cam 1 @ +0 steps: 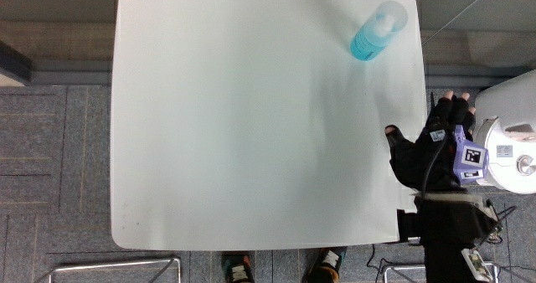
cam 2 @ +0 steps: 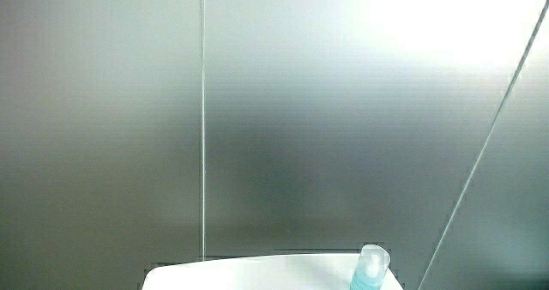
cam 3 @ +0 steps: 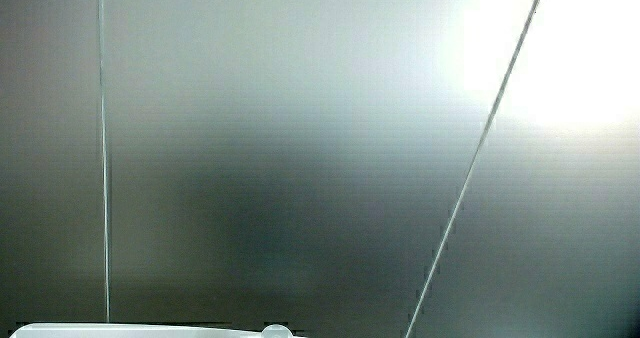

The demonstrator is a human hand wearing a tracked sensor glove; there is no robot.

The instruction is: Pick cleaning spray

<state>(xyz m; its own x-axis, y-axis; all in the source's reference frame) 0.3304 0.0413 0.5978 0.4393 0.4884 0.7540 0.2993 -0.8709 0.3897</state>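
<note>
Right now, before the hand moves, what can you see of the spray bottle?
The bottle looks like translucent blue plastic with a clear, paler cap. It stands upright near a table corner, farther from the person than the hand, which is at the table's edge and well apart from it. Nothing touches it but the table. A side view shows its cap and blue shoulder. No label or nozzle detail can be made out.

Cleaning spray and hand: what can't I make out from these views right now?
- Cleaning spray: seen from above in the main view, so its nozzle and label are hidden; in a side view the frame edge cuts off its lower body.
- Hand: at the table's edge, absent from both side views.
</note>
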